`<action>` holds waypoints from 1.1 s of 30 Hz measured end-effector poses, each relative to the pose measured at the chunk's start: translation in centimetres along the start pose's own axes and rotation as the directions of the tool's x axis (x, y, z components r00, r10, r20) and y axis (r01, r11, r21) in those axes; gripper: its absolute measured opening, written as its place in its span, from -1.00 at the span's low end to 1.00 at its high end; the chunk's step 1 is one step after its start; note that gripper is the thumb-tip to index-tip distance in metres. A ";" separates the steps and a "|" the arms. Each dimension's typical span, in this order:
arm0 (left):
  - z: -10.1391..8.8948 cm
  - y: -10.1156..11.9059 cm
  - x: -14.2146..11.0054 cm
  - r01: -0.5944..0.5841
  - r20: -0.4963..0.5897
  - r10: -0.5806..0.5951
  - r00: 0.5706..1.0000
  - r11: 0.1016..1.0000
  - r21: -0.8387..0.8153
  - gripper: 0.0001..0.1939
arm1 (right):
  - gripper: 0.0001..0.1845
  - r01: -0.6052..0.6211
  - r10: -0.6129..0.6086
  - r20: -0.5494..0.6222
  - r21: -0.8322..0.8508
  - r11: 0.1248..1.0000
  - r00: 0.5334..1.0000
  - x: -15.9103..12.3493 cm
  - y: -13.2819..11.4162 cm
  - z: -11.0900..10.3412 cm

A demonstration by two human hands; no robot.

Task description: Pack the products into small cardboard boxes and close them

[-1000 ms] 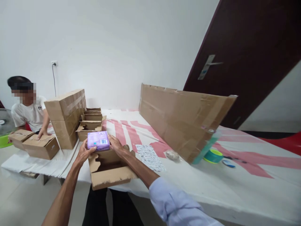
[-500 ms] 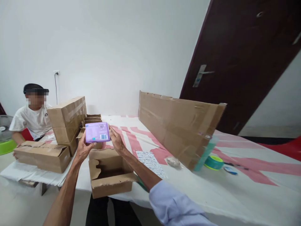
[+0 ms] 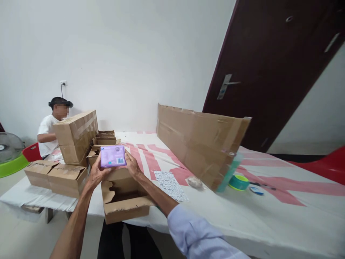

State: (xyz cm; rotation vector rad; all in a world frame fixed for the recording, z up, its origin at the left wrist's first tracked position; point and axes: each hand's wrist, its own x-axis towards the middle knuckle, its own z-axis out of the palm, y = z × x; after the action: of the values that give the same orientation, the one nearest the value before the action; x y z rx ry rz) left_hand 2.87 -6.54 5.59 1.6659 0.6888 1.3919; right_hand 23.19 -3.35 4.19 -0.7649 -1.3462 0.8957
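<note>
Packet (image 3: 113, 157), purple, hangs beyond the open carton (image 3: 126, 213), towards twelve o'clock of its mouth; it has risen slightly over the last second, so it remains in hand, outside. The left hand (image 3: 96, 174) at eight o'clock and right hand (image 3: 132, 164) at three grip its sides, fingers part-spread around it. Four o'clock on the bench (image 3: 242, 223): a printed sheet (image 3: 171, 185).

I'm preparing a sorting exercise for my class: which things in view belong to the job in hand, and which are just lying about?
Job in hand:
- purple packet, held by the left hand and right hand
- open cardboard box, just below the packet

Apparently lying about, untouched:
- patterned sheet
- teal-and-green roll
- pale bundle
</note>
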 end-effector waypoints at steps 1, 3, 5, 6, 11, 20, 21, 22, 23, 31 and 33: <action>-0.1 -0.3 -0.2 0.020 0.012 -0.020 1.000 1.000 -0.005 0.11 | 0.10 -0.010 0.010 0.008 -0.002 1.000 1.000 -0.2 0.5 0.0; -0.2 -0.8 -0.5 0.055 0.025 -0.054 0.998 0.998 -0.009 0.12 | 0.07 -0.021 0.021 0.010 -0.010 1.000 1.000 -0.4 1.3 -0.1; -0.3 -1.1 -0.8 0.085 0.025 -0.085 0.996 0.996 -0.014 0.11 | 0.05 -0.030 0.030 0.008 -0.018 0.999 1.000 -0.5 1.9 -0.1; -0.3 -1.2 -0.9 0.102 0.025 -0.101 0.995 0.995 -0.016 0.10 | 0.04 -0.037 0.037 0.010 -0.020 0.999 0.999 -0.6 2.2 -0.1; -0.1 -1.2 -1.5 0.175 -0.007 -0.175 0.985 0.985 -0.001 -0.03 | -0.01 -0.072 0.073 0.031 -0.023 0.997 0.997 -0.7 3.2 -0.3; -0.3 -0.3 0.5 0.253 -0.178 -0.233 0.956 0.963 0.098 -0.22 | -0.10 -0.062 0.063 0.021 -0.045 0.997 0.998 -0.1 1.6 0.5; -0.5 0.2 1.2 0.238 -0.177 -0.220 0.959 0.967 0.092 -0.19 | -0.12 -0.037 0.038 0.028 -0.044 0.998 0.999 0.1 0.7 0.4; -0.8 0.8 1.8 0.210 -0.177 -0.193 0.965 0.974 0.081 -0.16 | -0.13 0.000 0.002 0.034 -0.048 0.999 0.999 0.2 -0.2 0.1; -1.1 1.5 2.5 0.166 -0.180 -0.152 0.972 0.984 0.067 -0.13 | -0.16 0.044 -0.041 0.040 -0.062 0.997 0.998 0.2 -1.1 -0.4; -4.2 3.9 3.5 -0.119 -0.256 0.130 0.958 0.991 0.057 -0.13 | -0.01 -0.177 0.210 0.059 -0.350 0.920 0.976 -3.1 -1.6 -9.4; -4.7 2.2 3.0 -0.072 -0.270 0.079 0.960 0.997 0.037 -0.11 | -0.03 -0.346 0.388 0.094 -0.299 0.889 0.917 -4.2 -0.3 -10.7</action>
State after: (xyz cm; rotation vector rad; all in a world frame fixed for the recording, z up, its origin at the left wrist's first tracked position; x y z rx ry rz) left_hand -1.16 -3.98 9.11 1.5500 0.8071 1.6931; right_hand 33.87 -6.81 1.52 -1.2214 -1.5073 1.0928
